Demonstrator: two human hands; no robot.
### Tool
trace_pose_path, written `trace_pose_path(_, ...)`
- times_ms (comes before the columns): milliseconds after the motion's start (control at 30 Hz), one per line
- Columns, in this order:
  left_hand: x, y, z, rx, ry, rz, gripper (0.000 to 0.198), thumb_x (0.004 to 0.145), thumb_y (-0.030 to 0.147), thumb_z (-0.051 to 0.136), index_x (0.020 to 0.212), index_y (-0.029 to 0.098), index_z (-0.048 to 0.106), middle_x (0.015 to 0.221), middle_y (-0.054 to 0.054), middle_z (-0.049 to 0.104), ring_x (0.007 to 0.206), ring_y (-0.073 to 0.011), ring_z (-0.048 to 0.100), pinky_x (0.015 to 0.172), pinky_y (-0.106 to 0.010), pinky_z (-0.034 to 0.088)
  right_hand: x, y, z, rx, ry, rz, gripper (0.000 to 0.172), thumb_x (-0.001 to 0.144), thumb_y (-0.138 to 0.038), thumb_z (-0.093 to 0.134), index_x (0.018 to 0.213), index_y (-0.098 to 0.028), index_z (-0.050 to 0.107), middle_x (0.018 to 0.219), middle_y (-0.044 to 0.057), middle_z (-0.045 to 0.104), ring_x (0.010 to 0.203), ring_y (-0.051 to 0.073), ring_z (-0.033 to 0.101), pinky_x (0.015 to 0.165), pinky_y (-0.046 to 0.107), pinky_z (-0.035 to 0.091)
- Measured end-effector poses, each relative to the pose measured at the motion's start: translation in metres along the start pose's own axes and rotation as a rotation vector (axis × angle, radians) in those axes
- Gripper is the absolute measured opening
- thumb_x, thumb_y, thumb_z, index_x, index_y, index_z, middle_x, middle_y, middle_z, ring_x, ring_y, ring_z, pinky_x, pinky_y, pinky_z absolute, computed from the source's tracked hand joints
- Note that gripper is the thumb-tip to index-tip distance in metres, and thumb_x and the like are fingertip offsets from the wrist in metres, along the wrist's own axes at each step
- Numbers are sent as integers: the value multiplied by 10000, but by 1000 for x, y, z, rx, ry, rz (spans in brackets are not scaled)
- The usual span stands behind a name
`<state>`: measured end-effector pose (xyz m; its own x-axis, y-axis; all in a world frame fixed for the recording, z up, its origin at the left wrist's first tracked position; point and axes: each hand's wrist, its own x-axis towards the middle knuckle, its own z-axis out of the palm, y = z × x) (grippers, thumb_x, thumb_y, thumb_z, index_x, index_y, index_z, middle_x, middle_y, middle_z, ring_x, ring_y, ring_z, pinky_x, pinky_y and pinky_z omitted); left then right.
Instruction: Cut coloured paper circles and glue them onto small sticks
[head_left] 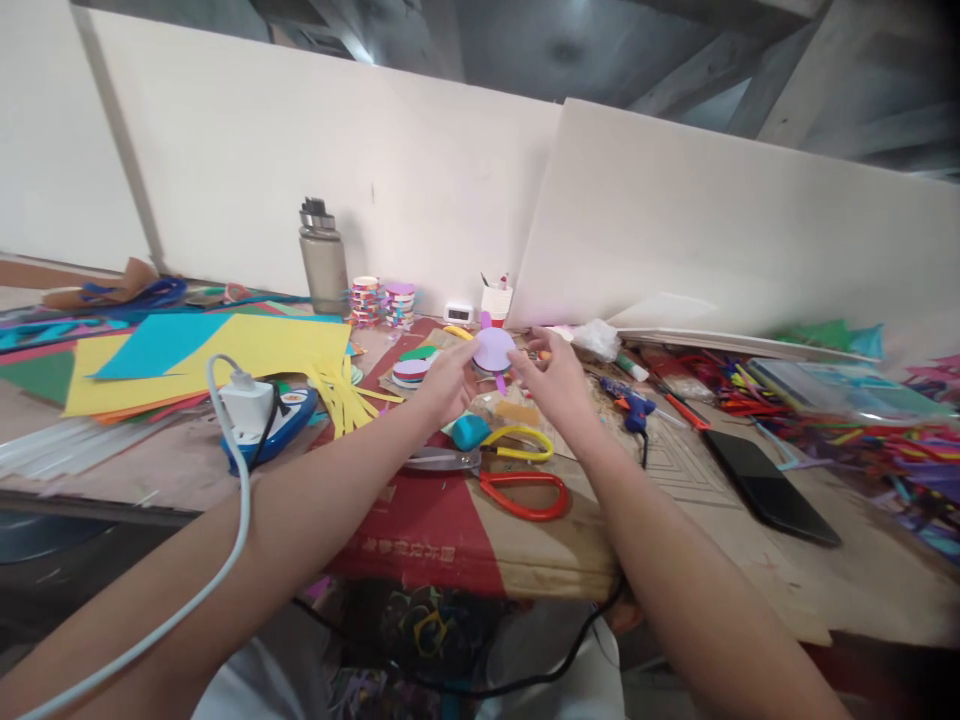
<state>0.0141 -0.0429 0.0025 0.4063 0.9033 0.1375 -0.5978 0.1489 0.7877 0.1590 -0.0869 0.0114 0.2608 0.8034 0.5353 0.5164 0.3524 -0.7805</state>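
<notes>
Both my hands hold a round lilac paper disc (495, 350) with purple strips sticking out above and below it. My left hand (453, 380) pinches the disc's left edge, and my right hand (553, 378) grips its right edge between thumb and fingers. Just below the hands lie scissors (525, 497) with one red and one yellow handle, pointing left. A teal rounded piece (470, 431) rests against them. Left of my left hand is a small pile of coloured paper discs (412, 368).
Yellow sheets (247, 345), a power strip (300, 412) with a white cable, and a bottle (324, 258) stand left. Stacks of discs (400, 304) and a cup of pens (496, 300) are behind. On the right lie a blue glue gun (634, 408) and a black phone (765, 485).
</notes>
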Motion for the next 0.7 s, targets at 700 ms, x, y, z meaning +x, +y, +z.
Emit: trace_pose_path(700, 4, -3, -8, 236, -107, 46, 280, 758, 333, 789, 926, 119, 721, 939, -90, 724, 806, -159, 646, 781, -314, 538, 6, 18, 0, 394, -203, 288, 389, 623, -514, 763, 750, -197, 578, 657, -42, 548, 555, 80, 441, 504, 225, 387)
